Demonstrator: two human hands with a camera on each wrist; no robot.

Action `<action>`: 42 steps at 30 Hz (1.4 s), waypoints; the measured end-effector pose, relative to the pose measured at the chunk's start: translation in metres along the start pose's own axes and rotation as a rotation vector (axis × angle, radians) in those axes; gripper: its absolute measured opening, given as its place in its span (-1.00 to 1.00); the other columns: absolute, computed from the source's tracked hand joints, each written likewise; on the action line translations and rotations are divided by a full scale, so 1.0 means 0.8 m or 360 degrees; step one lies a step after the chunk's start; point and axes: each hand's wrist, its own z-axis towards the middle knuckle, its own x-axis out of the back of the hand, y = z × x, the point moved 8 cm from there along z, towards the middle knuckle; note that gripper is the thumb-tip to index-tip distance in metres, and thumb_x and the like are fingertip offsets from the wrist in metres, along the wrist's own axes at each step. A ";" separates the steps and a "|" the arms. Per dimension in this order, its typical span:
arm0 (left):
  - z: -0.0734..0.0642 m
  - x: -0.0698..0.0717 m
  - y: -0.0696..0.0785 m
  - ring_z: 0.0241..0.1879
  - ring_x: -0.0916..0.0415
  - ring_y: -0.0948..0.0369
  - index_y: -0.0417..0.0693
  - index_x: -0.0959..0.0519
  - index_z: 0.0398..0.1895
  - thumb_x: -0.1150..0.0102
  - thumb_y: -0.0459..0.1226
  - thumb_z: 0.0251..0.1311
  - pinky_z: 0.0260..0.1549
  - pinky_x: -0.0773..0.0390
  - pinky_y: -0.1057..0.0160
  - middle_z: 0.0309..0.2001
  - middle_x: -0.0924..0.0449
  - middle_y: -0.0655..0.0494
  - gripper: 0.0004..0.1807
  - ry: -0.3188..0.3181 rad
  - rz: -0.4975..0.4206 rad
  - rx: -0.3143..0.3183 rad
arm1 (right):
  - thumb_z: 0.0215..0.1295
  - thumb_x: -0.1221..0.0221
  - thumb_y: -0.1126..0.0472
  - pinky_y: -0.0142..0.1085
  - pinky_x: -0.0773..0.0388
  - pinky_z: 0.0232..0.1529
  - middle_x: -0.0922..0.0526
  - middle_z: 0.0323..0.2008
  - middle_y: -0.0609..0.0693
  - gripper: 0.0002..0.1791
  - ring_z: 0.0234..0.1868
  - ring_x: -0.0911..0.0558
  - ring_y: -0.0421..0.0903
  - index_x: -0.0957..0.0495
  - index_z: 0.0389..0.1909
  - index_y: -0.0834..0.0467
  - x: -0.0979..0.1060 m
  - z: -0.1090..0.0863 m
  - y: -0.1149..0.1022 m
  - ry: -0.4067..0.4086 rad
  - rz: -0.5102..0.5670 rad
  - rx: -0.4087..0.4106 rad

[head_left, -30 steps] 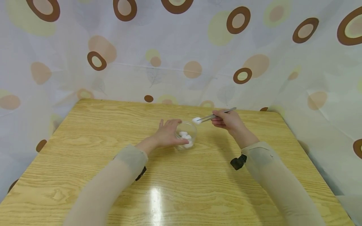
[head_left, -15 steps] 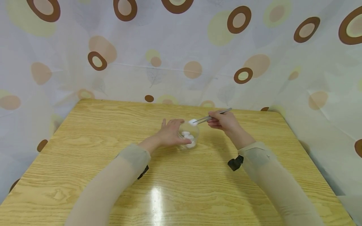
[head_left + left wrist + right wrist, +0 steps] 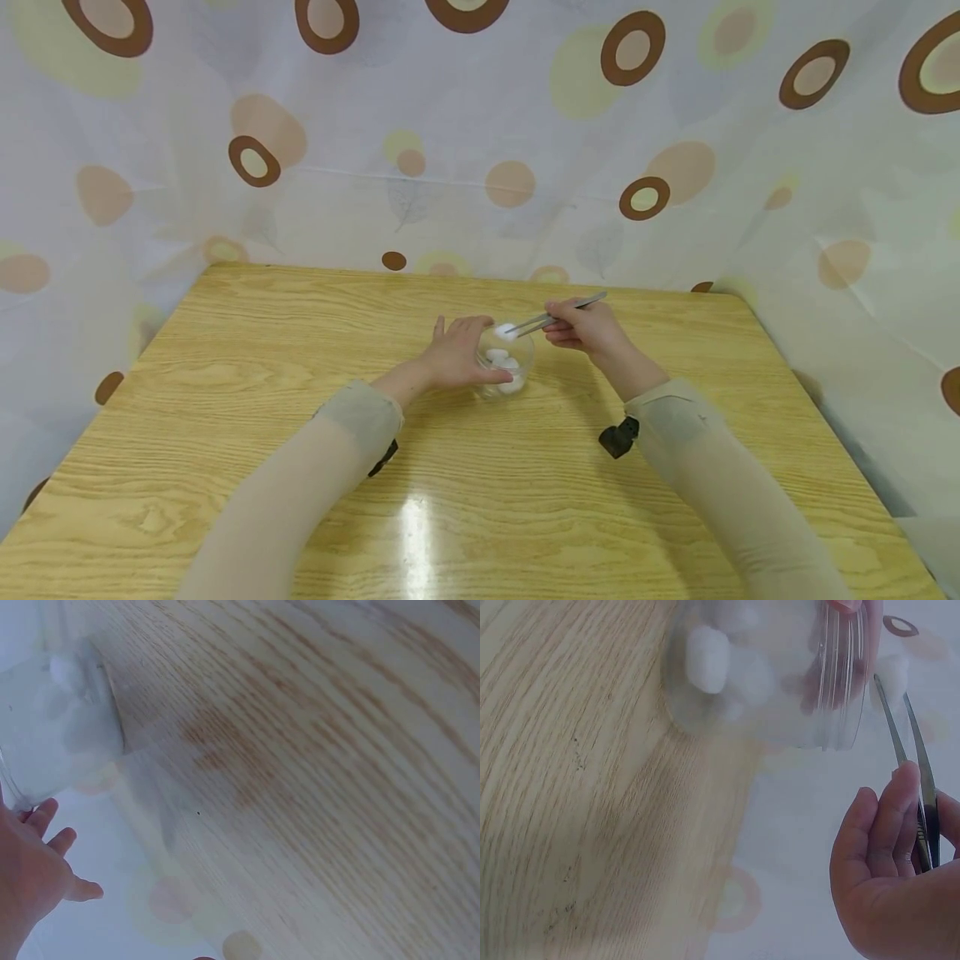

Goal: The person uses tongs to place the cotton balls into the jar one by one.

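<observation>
A small clear jar (image 3: 507,365) (image 3: 780,675) (image 3: 56,724) stands on the wooden table (image 3: 300,450) and holds a few white cotton balls (image 3: 512,383) (image 3: 707,658). My left hand (image 3: 459,353) (image 3: 34,877) rests against the jar's left side, thumb at the front and straight fingers at the back. My right hand (image 3: 581,327) (image 3: 900,870) pinches metal tweezers (image 3: 555,313) (image 3: 911,765). The tweezer tips hold a cotton ball (image 3: 506,332) (image 3: 892,671) just above the jar's mouth.
A curtain (image 3: 480,133) printed with brown and yellow ovals encloses the table at the back and both sides. Black wrist cameras (image 3: 618,437) sit under both sleeves. A light glare lies on the near tabletop (image 3: 416,533).
My right hand has carried the tweezers and cotton ball leftward, from beside the jar to over its mouth. The left hand and jar have shifted slightly right.
</observation>
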 end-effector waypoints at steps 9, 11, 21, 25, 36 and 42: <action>0.001 0.000 0.000 0.41 -0.06 0.05 -0.05 -0.10 0.39 -0.20 0.27 -0.02 0.33 0.28 -0.27 0.39 -0.17 0.02 0.00 0.0011 0.0010 -0.0003 | 0.37 -0.06 0.16 -0.43 -0.61 -0.37 -0.60 -0.69 -0.20 -0.78 -0.62 -0.63 -0.35 -0.46 -0.16 0.25 -0.002 -0.002 -0.003 -0.0018 -0.0042 0.0040; 0.001 0.000 0.000 0.41 -0.06 0.05 -0.06 -0.10 0.39 -0.20 0.26 -0.02 0.33 0.28 -0.27 0.39 -0.17 0.01 0.00 0.0012 0.0008 -0.0005 | 0.37 -0.05 0.16 -0.44 -0.61 -0.37 -0.60 -0.69 -0.20 -0.76 -0.62 -0.63 -0.35 -0.46 -0.14 0.27 -0.001 -0.002 -0.003 -0.0017 -0.0041 0.0038; 0.000 0.000 -0.001 0.41 -0.06 0.05 -0.06 -0.11 0.39 -0.20 0.26 -0.02 0.33 0.27 -0.28 0.39 -0.17 0.02 -0.01 0.0019 0.0005 -0.0005 | 0.37 -0.05 0.15 -0.43 -0.62 -0.36 -0.60 -0.70 -0.19 -0.75 -0.62 -0.62 -0.35 -0.44 -0.13 0.27 0.000 -0.003 -0.003 -0.0010 -0.0028 0.0022; 0.001 -0.001 -0.002 0.41 -0.05 0.06 -0.05 -0.11 0.39 -0.19 0.26 -0.02 0.33 0.27 -0.28 0.39 -0.17 0.03 -0.01 0.0018 0.0006 -0.0004 | 0.37 -0.05 0.15 -0.44 -0.61 -0.37 -0.60 -0.69 -0.19 -0.75 -0.62 -0.63 -0.35 -0.44 -0.12 0.27 0.000 -0.003 -0.001 -0.0013 -0.0023 0.0022; 0.001 -0.001 -0.002 0.41 -0.04 0.06 -0.05 -0.11 0.39 -0.19 0.27 -0.02 0.33 0.27 -0.28 0.40 -0.15 0.02 0.00 0.0016 0.0006 -0.0005 | 0.35 -0.07 0.14 -0.43 -0.62 -0.36 -0.61 -0.69 -0.20 -0.82 -0.61 -0.62 -0.34 -0.47 -0.24 0.19 -0.002 -0.003 0.001 -0.0020 -0.0014 0.0012; 0.000 0.000 -0.001 0.42 -0.03 0.05 -0.05 -0.10 0.39 -0.19 0.27 -0.02 0.33 0.28 -0.28 0.40 -0.14 0.01 0.00 0.0009 0.0000 -0.0005 | 0.36 -0.07 0.14 -0.45 -0.61 -0.39 -0.60 -0.69 -0.21 -0.84 -0.61 -0.62 -0.34 -0.47 -0.25 0.17 -0.002 -0.003 0.000 -0.0020 -0.0030 0.0022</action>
